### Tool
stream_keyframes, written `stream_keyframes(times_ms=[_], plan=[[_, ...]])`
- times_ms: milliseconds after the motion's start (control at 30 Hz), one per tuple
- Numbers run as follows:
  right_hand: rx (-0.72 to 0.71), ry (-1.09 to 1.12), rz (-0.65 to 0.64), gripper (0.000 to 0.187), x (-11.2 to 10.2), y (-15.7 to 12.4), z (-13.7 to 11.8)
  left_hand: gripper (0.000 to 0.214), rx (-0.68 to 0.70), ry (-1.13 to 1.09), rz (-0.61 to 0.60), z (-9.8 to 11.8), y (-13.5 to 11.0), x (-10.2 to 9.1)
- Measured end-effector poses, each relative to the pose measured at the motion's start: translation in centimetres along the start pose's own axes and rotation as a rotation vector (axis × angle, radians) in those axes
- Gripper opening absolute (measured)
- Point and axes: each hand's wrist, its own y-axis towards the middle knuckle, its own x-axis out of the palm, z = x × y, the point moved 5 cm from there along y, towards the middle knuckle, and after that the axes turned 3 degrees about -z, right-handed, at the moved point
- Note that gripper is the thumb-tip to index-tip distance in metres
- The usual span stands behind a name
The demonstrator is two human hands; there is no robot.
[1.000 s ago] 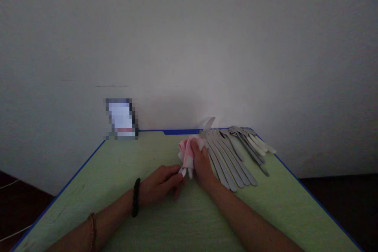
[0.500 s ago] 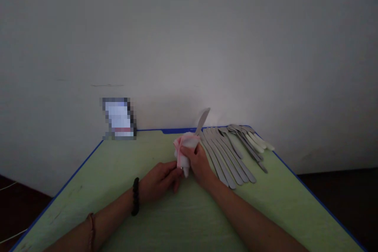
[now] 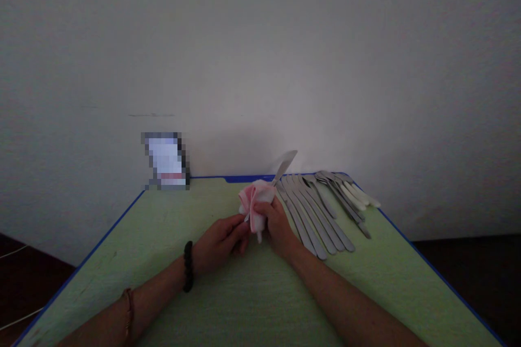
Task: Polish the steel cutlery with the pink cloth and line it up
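My right hand is closed round a pink and white cloth that wraps a table knife; the blade sticks out past the cloth, pointing up and away. My left hand, with a black bead bracelet on the wrist, pinches the knife's handle end just below the cloth. Both hands hover over the middle of a light green table with a blue edge.
A row of several steel knives lies fanned out right of my hands, with forks or spoons and white-handled pieces beyond. A blurred small object stands at the table's far left corner against the white wall.
The cloth in my right hand has slid a little along the knife, and the blade has tilted slightly. My left hand has kept its grip on the handle end.
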Motion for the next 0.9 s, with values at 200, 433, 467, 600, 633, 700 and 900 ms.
stream_keyframes(times_ms=[200,433,467,600,633,700,900], plan=[[0.025,-0.121,0.046,0.029,0.2,-0.5,-1.1,0.039,-0.002,-0.047,-0.034,0.6,-0.2,0.2],[-0.021,-0.194,0.019,0.027,0.4,-0.7,-1.2,0.056,-0.143,-0.009,0.014,-0.1,-0.2,0.2],[-0.02,-0.175,0.005,0.027,0.5,-0.7,-1.2,0.058,-0.163,-0.022,0.018,-0.2,-0.1,0.2],[0.001,-0.073,-0.052,0.024,0.8,-0.8,-1.3,0.06,-0.176,-0.079,0.064,-0.4,0.0,-0.2],[0.004,-0.068,-0.064,0.024,0.8,-0.8,-1.3,0.06,-0.17,-0.073,0.079,-0.4,0.0,-0.3],[0.004,-0.088,-0.08,0.025,1.0,-0.9,-1.3,0.059,-0.164,-0.045,0.102,-0.5,0.1,-0.4],[-0.009,-0.177,-0.045,0.035,0.8,-0.9,-1.2,0.059,-0.155,-0.069,0.052,-0.8,0.1,-0.1]])
